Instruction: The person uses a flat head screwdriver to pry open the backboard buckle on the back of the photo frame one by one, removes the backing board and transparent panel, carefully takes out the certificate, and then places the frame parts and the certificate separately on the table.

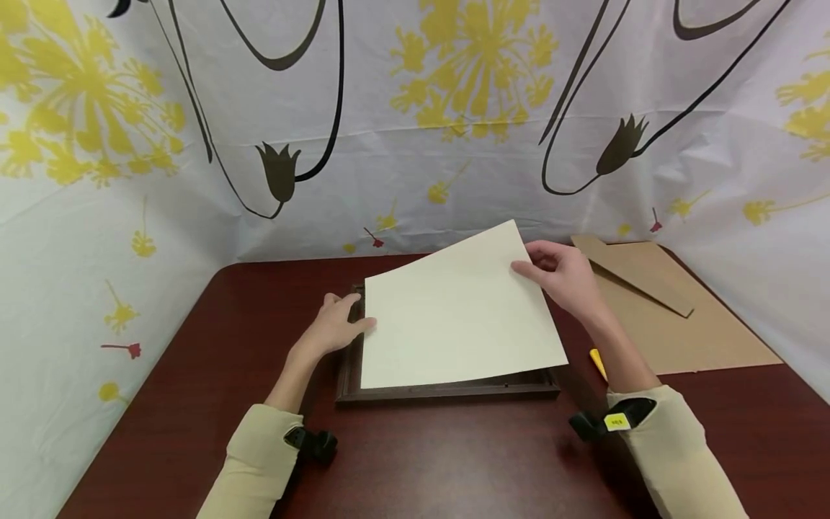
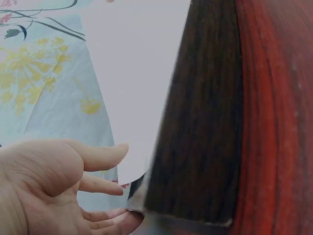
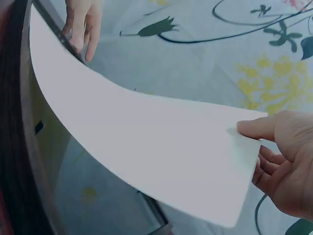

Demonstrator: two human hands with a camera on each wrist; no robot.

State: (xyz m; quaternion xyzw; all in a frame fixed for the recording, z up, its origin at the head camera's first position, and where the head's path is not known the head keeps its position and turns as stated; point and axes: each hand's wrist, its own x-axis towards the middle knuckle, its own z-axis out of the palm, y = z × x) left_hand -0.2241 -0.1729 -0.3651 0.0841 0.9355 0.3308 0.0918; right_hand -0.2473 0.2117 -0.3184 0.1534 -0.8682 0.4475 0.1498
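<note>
A cream sheet of paper point(image 1: 454, 310) slants over a dark wooden picture frame point(image 1: 447, 393) on the table. Its left side lies low within the frame, while the right side is lifted and bowed, as the right wrist view shows. My right hand point(image 1: 563, 277) pinches the sheet's raised right edge, thumb on top and fingers behind. At the left side of the frame is my left hand point(image 1: 333, 324), its thumb point(image 2: 110, 155) at the sheet's edge and its other fingers stretched along the frame's outer side. Most of the frame's inside is hidden under the sheet.
A brown backing board point(image 1: 687, 339) lies at the right of the dark red table point(image 1: 415, 461), with a folded-out stand strip point(image 1: 638, 281) on it. A yellow-handled tool point(image 1: 598, 364) lies partly behind my right forearm. A patterned curtain point(image 1: 389, 108) hangs behind the table.
</note>
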